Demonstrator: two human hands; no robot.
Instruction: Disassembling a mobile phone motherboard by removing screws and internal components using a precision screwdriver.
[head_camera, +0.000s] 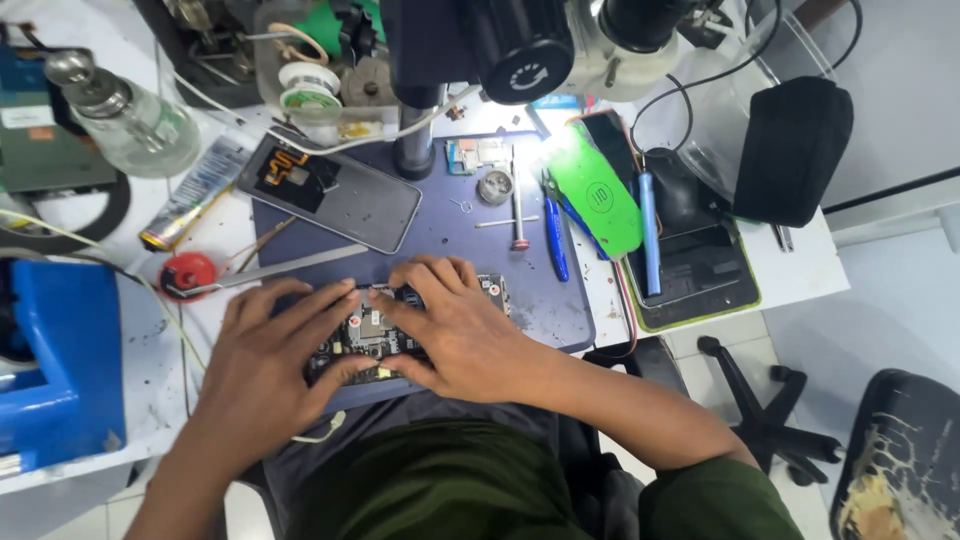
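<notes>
A white desk (800, 270) filled the upper half of the frame, with a grey-blue work mat (450, 225) at its centre. At the lower left edge stood a blue plastic box (55, 360). A microscope (540, 45) hung over the top centre, and a black pouch (795, 150) stood at the upper right. Left of centre on the mat lay a grey phone back cover (335, 195), its inside facing up with an orange flex strip. Right of the mat lay a bright green oval-ended case (600, 200) bearing a small round mark, beside a black phone (695, 265) edged in green. At the upper left stood a clear glass bottle (125, 115) with a metal cap; below it lay a flattened tube (195, 190) with a striped label and yellow end. A red round tin (187, 272) sat at the left mat edge.

At the lower centre both hands pressed on an opened phone (385, 335), circuit board showing, at the mat's near edge. The left hand (270, 365) lay with fingers curled over its left end, gripping it; the right hand (455, 330) covered its right part, fingertips bent down on the board. Blue-handled cutters (555, 235) and a blue pen-shaped tool (650, 230) lay to the right.
</notes>
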